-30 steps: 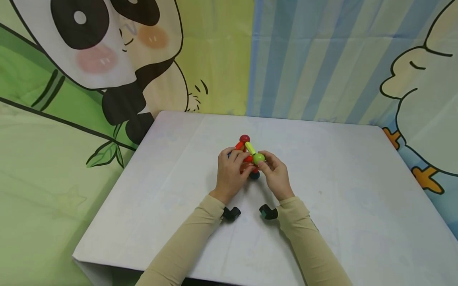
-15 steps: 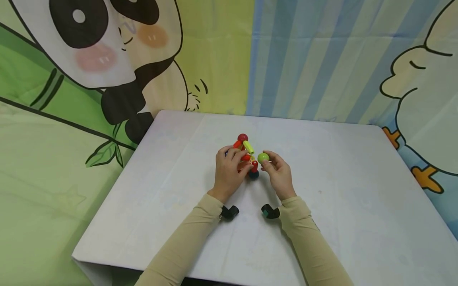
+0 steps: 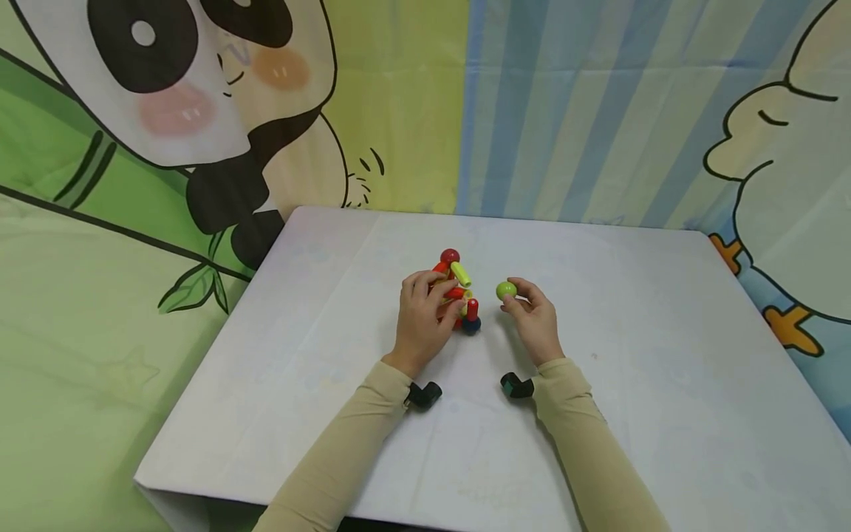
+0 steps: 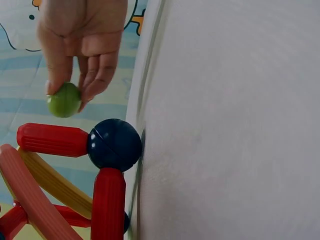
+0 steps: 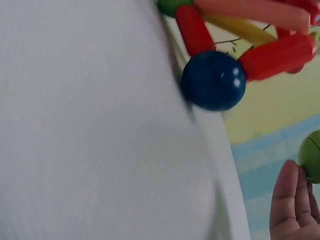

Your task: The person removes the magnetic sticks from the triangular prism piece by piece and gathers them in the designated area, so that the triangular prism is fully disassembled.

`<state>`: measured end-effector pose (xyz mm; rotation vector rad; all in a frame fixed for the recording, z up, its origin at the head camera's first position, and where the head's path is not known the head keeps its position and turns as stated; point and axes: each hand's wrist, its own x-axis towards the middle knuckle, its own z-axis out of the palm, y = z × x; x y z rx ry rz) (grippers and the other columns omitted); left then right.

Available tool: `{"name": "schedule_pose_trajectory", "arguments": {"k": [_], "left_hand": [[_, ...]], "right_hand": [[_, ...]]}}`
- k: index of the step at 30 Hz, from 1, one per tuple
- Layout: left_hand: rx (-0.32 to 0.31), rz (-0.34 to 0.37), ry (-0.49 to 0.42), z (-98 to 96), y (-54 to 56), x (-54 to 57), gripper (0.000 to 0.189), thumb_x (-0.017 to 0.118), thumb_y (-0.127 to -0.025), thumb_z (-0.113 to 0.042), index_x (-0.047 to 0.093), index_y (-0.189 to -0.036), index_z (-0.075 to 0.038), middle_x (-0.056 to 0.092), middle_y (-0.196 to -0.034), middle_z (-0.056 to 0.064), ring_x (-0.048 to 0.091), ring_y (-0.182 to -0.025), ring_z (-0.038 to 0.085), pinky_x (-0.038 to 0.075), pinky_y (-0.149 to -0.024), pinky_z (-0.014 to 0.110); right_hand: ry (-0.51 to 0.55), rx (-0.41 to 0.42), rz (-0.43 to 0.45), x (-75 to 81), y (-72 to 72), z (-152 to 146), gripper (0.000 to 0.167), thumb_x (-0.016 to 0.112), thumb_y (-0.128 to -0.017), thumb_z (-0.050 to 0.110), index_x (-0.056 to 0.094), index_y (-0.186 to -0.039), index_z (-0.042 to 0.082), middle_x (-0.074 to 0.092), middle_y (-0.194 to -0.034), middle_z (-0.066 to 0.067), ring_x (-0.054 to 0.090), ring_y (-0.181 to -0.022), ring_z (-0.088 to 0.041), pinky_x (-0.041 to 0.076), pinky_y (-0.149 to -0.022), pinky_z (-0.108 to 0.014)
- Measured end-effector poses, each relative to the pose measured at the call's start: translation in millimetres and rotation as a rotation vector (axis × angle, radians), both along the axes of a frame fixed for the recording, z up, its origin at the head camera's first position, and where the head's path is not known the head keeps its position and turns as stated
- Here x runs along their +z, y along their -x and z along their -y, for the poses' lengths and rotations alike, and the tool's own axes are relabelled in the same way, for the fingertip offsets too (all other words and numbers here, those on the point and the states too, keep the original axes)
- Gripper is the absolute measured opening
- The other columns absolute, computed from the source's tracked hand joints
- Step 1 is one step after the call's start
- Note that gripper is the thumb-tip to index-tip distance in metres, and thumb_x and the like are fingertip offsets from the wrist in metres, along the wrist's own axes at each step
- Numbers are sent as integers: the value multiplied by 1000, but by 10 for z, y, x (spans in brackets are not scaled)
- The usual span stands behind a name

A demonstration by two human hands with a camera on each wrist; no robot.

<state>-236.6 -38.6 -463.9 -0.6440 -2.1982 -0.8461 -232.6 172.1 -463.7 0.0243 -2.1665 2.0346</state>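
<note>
A structure of magnetic building rods and balls stands on the table, partly hidden by my left hand (image 3: pixel 422 318), whose bent fingers hold its near left side. At its top is a red ball (image 3: pixel 450 256) with a yellow-green rod (image 3: pixel 461 274) slanting down to a free end. A dark blue ball (image 4: pixel 115 145) sits at its base on the table, and a short red rod (image 3: pixel 473 309) rises from it. To the right of the structure, apart from it, my right hand (image 3: pixel 535 321) pinches a light green ball (image 3: pixel 507 290) between thumb and fingertips.
The white table (image 3: pixel 665 369) stretches out on both sides, its far edge against a printed cloth backdrop (image 3: pixel 565 111). A black wrist camera (image 3: pixel 424 395) juts inward from the left cuff, another black camera (image 3: pixel 516 386) from the right.
The green ball has come off the structure in my right hand and moved right, away from it. The yellow-green rod's lower end is now bare. My left hand has shifted slightly left.
</note>
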Motion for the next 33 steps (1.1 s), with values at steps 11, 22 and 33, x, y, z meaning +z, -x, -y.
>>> {"name": "schedule_pose_trajectory", "arguments": {"k": [11, 22, 33], "left_hand": [[-38, 88, -207, 12, -9, -27, 28, 59, -97, -26, 68, -113, -5, 51, -127, 9, 41, -123, 25, 43, -99, 38], [-61, 142, -361, 81, -3, -113, 32, 57, -99, -22, 56, -124, -3, 49, -126, 10, 52, -118, 22, 44, -102, 35], [-89, 269, -454, 74, 9, -147, 39, 50, -102, -25, 44, -134, -3, 50, -132, 14, 52, -120, 20, 43, -103, 33]], "right_hand": [[-159, -71, 76, 27, 239, -350, 49, 66, -94, 19, 52, -137, 0, 55, -130, -16, 57, -89, -4, 47, -72, -14], [-347, -75, 126, -32, 659, -401, 45, 68, -93, 27, 59, -133, 8, 61, -126, -15, 58, -101, -20, 47, -75, -21], [-500, 4, 122, -41, 973, -151, 45, 67, -93, 28, 58, -133, 7, 61, -129, -16, 54, -116, -33, 42, -101, -43]]}}
